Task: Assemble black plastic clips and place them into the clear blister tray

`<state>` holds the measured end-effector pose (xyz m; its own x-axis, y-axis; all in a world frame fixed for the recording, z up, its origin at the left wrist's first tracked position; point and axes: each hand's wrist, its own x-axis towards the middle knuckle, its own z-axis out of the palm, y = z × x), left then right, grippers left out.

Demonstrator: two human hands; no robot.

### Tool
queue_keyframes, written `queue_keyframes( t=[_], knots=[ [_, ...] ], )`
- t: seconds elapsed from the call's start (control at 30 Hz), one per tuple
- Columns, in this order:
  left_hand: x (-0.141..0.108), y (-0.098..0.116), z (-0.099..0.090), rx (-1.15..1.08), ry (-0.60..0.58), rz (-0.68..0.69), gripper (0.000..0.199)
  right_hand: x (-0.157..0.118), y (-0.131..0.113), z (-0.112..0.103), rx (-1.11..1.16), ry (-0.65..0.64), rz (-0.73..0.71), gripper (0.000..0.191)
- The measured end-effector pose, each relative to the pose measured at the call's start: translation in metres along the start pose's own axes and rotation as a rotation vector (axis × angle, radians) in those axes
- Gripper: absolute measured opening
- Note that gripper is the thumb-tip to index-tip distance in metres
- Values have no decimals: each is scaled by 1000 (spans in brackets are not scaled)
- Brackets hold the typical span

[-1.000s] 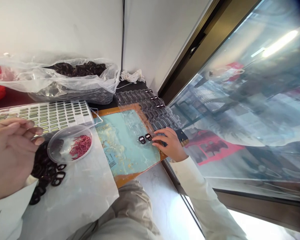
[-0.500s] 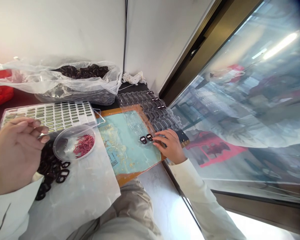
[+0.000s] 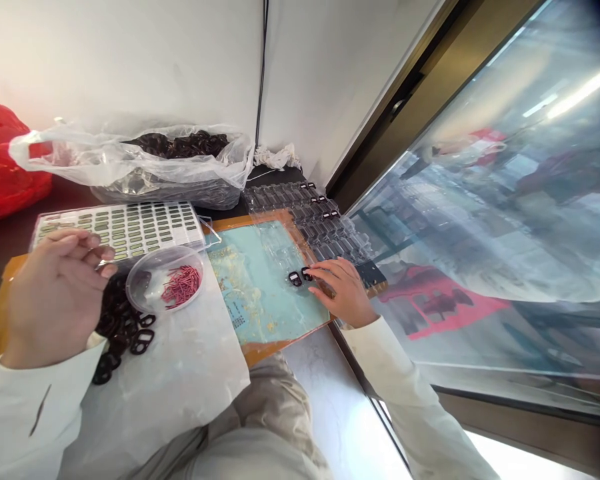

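Note:
My right hand [image 3: 345, 291] is at the right side of the blue-green mat [image 3: 260, 293], its thumb and fingers closed round a small black piece [image 3: 307, 273] with a light window. A similar black piece [image 3: 295, 279] lies just left of it. My left hand [image 3: 60, 297] is raised palm up at the left, fingers curled, with a thin shiny thing at the fingertips too small to make out. Beside it stands a clear round tub [image 3: 143, 303] of pinkish-red slivers [image 3: 181, 287]. Black ring-like pieces [image 3: 143, 341] lie heaped under and next to the tub on white paper [image 3: 185, 373].
A white tray [image 3: 180, 227] with rows of small greenish strips lies behind the tub. Further back are a clear bag [image 3: 175, 187] of black pieces and a red bag [image 3: 10, 167]. Clear plastic trays [image 3: 325, 230] line the back right, by the window frame [image 3: 430, 87].
The view has shifted, so the scene sits further right. My right fingertips have moved slightly left and now partly cover the nearer black piece. My left hand keeps its curled shape.

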<state>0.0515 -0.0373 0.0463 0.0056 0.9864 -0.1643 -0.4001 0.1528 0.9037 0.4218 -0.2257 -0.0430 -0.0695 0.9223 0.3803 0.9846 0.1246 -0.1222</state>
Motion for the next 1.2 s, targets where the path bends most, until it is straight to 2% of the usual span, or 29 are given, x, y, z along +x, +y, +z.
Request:
queue_keyframes(
  t=[0.23,0.53,0.8,1.03,1.2],
  knots=[
    [-2,2,-1,-75,-13,58,11,2,2,4,3,-103,-47,26],
    [-2,10,-4,-170,-23,117,7,2,11,9,73,-120,-65,26],
    [-10,50,-12,-197,-62,198,14,1,25,19,146,-64,-135,31],
    [-27,93,-16,-232,32,233,21,-10,20,21,152,-6,-105,32],
    [-44,116,-28,-251,-25,404,8,-16,23,23,119,54,-151,30]
  ],
)
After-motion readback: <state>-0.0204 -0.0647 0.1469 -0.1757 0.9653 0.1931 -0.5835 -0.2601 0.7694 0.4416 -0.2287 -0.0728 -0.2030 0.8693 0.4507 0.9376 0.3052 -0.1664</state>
